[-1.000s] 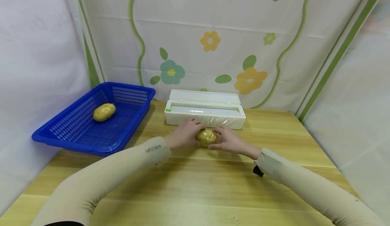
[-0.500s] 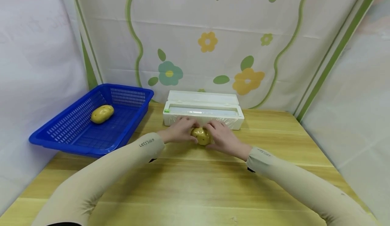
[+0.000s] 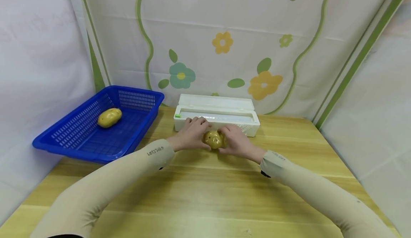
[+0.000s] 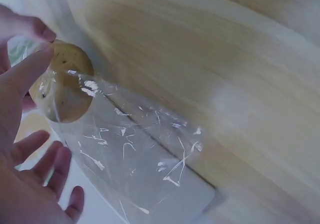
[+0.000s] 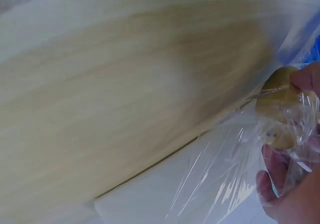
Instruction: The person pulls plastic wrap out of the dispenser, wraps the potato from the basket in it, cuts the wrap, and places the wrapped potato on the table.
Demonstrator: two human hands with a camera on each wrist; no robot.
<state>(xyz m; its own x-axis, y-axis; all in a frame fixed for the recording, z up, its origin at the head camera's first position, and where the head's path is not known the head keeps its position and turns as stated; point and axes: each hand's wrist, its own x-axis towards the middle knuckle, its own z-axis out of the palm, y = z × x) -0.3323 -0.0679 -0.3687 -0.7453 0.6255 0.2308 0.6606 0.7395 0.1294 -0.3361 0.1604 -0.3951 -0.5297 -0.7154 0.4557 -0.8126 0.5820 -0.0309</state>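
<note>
A potato [image 3: 213,140] lies in front of the open white box, with clear cling film over it. My right hand [image 3: 237,141] grips the potato from the right, fingers above and thumb below. On its other side is my left hand [image 3: 190,135]; in the left wrist view its thumb [image 4: 30,68] touches the potato [image 4: 70,82] while its fingers [image 4: 47,161] are loosely bent, apart from it. Cling film [image 4: 130,139] stretches from the potato across the front of the box. In the right wrist view the film [image 5: 215,169] is creased around the potato [image 5: 280,107].
The long white cling-film box [image 3: 183,124] has its lid [image 3: 216,101] raised and a green tab [image 3: 177,116] at its left end. A blue basket [image 3: 136,138] stands to the left with another potato [image 3: 109,118] in it. A patterned curtain [image 3: 199,13] hangs behind the wooden table [image 3: 205,202].
The potato has shifted slightly left and nearer the box, its visible side turned. My right hand has closed in around it, and my left fingers have lifted against the box front.
</note>
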